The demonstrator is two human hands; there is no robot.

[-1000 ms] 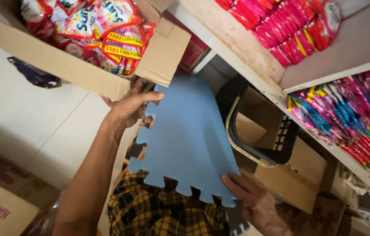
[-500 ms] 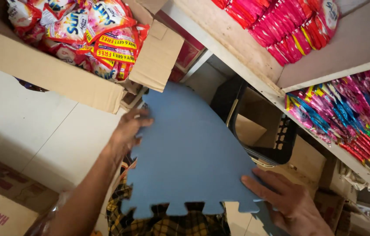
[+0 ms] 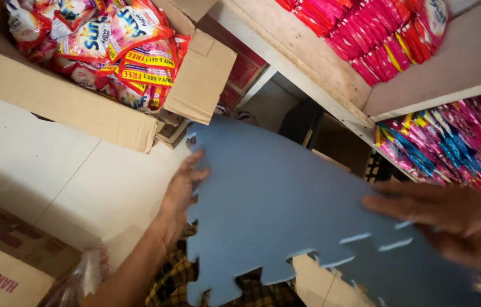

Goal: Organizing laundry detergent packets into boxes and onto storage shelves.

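We hold a blue foam mat (image 3: 286,210), the puzzle-edge kind w/ interlocking tabs, flat-ish and tilted out in front of us, mid-frame above the floor. Our left hand (image 3: 181,190) sits on the mat's left edge, fingers spread over the top face; thumb side is hidden, so its grip looks wrapped on the edge but we can't tell how tight. Our right hand (image 3: 456,222) lies on the mat's right part, blurred, fingers stretched across the surface pointing left; whether it pinches the mat or only rests on it we can't tell. The mat's lower edge shows tabs and notches, w/ a checked yellow-black cloth (image 3: 178,278) visible below it.

Upper left: an open cardboard box (image 3: 81,108) full of pink-yellow sachet packs (image 3: 110,45), one flap (image 3: 200,74) hanging toward the mat's top corner, near but apart. Lower left: another cardboard box (image 3: 1,261) w/ red print, and a bit of clear plastic wrap (image 3: 81,278) just beside our left forearm. The floor is pale tile (image 3: 53,170).

Right side: a wooden shelf (image 3: 309,62) runs diagonally; on top, a row of pink-red packets (image 3: 377,34); under it, hanging strips of multicolour sachets (image 3: 456,142), pink, blue, green. A dark opening (image 3: 303,122) w/ more cardboard sits behind the mat's upper edge, below the shelf.
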